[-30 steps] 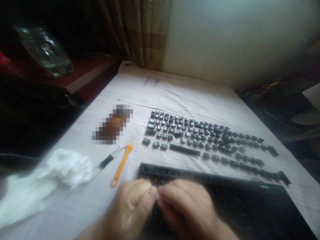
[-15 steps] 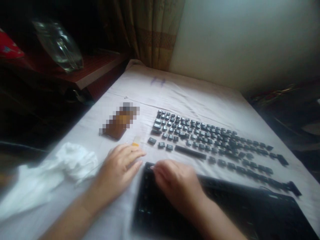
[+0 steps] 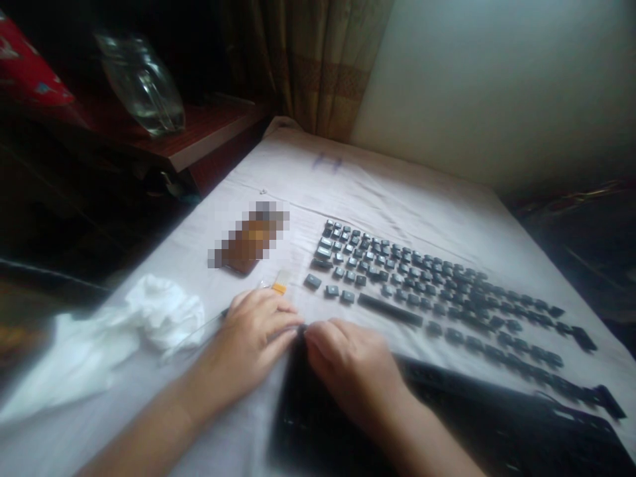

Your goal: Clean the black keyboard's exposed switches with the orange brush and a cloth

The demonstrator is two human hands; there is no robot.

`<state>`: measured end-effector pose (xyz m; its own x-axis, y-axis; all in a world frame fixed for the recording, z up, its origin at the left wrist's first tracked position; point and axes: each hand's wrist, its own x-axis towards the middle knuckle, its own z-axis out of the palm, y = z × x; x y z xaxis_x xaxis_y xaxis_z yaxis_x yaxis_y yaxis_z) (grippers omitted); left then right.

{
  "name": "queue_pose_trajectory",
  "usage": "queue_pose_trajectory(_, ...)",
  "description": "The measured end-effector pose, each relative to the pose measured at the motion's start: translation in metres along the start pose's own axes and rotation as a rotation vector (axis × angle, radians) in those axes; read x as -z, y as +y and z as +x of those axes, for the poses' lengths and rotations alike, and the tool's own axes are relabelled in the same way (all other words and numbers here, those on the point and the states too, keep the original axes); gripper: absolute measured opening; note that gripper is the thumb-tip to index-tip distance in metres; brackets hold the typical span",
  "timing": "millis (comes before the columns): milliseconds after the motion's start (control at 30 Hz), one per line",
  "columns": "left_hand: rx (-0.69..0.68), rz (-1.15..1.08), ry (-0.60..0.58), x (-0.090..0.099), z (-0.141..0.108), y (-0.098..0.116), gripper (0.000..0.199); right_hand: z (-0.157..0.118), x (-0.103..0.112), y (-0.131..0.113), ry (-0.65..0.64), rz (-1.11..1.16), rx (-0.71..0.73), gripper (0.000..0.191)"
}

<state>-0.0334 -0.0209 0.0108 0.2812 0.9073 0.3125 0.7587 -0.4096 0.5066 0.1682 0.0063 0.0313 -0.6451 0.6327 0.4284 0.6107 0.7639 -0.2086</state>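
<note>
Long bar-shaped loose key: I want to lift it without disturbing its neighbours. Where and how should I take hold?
The long black key is probably best pinched mid-length across its narrow width, from above and the near side: the sheet shows along that edge, while small keys sit off both ends.

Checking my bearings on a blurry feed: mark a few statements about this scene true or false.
1. The right hand is at the left end of the keyboard. True.
2. The white cloth lies across the keyboard. False: the white cloth lies left of the left hand.
3. Loose keycaps lie in rows beyond the keyboard. True.
4. The glass vessel stands on the sheet. False: the glass vessel is on the wooden surface.
</note>
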Motion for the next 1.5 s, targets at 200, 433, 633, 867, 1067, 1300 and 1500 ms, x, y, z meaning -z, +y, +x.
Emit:
queue_pose_trajectory(200,0.001,0.009,-0.009,0.001,0.000,0.002,0.017,-0.003,0.001,0.000,-0.022,0.003,-0.019,0.023)
queue_pose_trajectory(433,0.008,-0.001,-0.011,0.002,0.002,0.003,0.017,0.000,-0.003,-0.001,0.018,-0.013,-0.024,0.021)
queue_pose_trajectory(633,-0.004,0.016,0.007,0.001,0.001,0.004,0.016,-0.003,-0.002,-0.001,-0.027,0.032,-0.037,0.024)
queue_pose_trajectory(867,0.003,0.046,-0.009,0.002,0.000,0.005,0.016,-0.001,-0.002,0.001,0.046,0.064,-0.054,0.027)
queue_pose_trajectory(1067,0.026,0.044,-0.011,0.000,0.000,0.005,0.018,-0.012,0.022,0.011,0.138,0.084,-0.079,0.027)
queue_pose_trajectory(1300,0.018,0.055,-0.012,0.000,-0.001,0.005,0.019,-0.031,0.021,0.014,0.099,0.075,-0.088,0.024)
queue_pose_trajectory(1500,0.015,0.060,-0.026,0.001,-0.001,0.004,0.019,-0.031,0.017,0.014,0.064,0.049,-0.084,0.025)
